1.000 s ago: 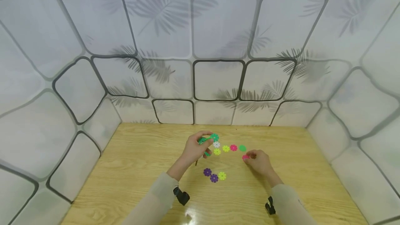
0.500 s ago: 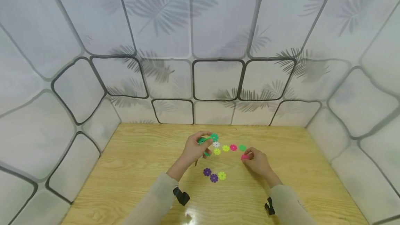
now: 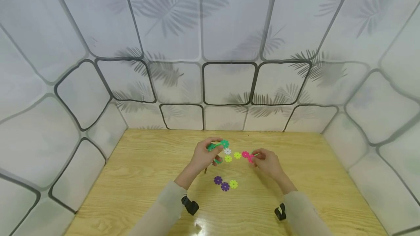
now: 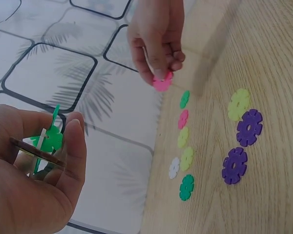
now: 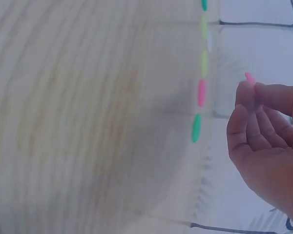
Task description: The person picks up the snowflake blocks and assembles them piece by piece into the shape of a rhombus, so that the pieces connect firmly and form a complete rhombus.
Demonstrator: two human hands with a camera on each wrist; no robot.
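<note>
My left hand [image 3: 202, 156] holds a small cluster of joined snowflake discs above the table; a green disc [image 4: 52, 139], a white one and a brown disc [image 4: 38, 152] seen edge-on show between its fingers. Between thumb and fingertips my right hand [image 3: 269, 164] pinches a pink snowflake disc [image 4: 162, 82], raised over the table. Beneath and beside it a row of flat discs lies on the wood: a green disc [image 4: 185, 99], a pink one [image 4: 183, 119], two yellow, a white disc [image 3: 227, 151] and a darker green one [image 4: 186, 187].
Closer to the person lie two purple discs [image 3: 224, 186] and a yellow disc [image 3: 233, 184] on the wooden table [image 3: 147, 207]. A patterned cloth wall [image 3: 229, 83] encloses the table at the back and both sides.
My right hand has moved up and to the left with the pink disc, which now overlaps the row's end in the head view. My left hand keeps its place.
</note>
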